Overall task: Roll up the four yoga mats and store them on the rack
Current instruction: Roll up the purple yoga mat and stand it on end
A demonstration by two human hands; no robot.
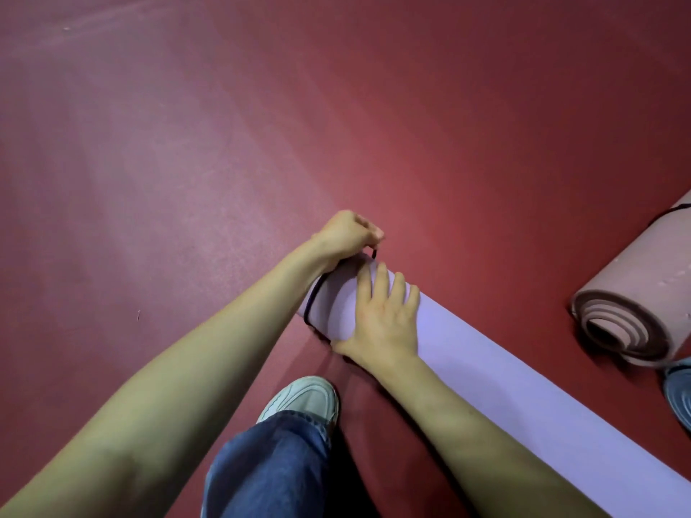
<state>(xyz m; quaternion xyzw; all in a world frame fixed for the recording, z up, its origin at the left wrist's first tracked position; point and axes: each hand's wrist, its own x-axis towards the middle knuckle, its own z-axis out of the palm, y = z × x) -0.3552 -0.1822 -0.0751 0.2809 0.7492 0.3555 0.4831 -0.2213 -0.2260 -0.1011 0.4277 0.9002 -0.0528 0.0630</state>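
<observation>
Denim leg [269,465] stands beside the rolled lilac mat [523,386] on the red floor [448,143]. Left hand [347,233] pinches its black strap [312,295] at the end; right hand [385,323] presses flat on the roll, fingers straight

Left hand [346,233] pinching strap [313,297], rolled lilac mat [486,368]

The red floor [224,125] is wide open on the left and ahead. On the right, a purple mat [523,398] and a pink rolled mat [643,278] block the way.
</observation>
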